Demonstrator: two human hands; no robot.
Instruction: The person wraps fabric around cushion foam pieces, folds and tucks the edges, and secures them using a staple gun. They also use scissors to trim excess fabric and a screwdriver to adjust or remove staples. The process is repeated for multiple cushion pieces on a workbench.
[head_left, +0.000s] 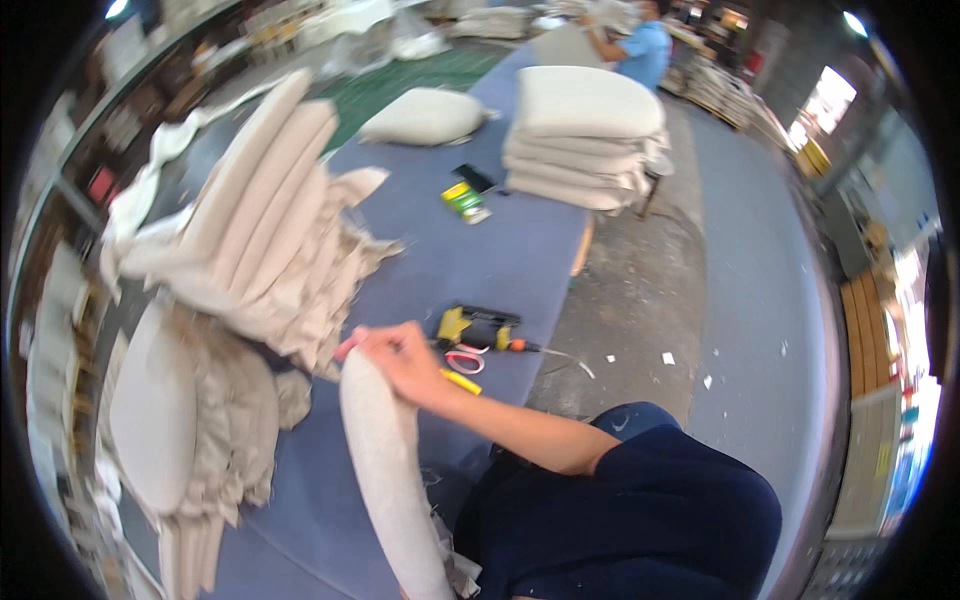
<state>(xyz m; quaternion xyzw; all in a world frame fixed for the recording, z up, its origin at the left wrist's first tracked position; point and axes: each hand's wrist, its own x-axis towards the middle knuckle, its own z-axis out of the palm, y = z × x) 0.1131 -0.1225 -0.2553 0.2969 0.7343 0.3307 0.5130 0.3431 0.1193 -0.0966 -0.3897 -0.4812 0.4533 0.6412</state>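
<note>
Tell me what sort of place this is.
Probably an upholstery workshop: stacked cream fabric-covered cushions on a long blue-topped table, and a black-and-yellow handheld tool, perhaps a stapler.

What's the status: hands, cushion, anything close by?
Right hand on far end of pale cushion, grip detail blurred. Left hand out of view. Pale cushion seen edge-on over blue table. Yellow-and-black tool lies close, right of that hand.

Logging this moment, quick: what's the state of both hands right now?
Left hand: not in view, so its state cannot be told.
Right hand: closed on the upper end of the beige cushion.
</note>
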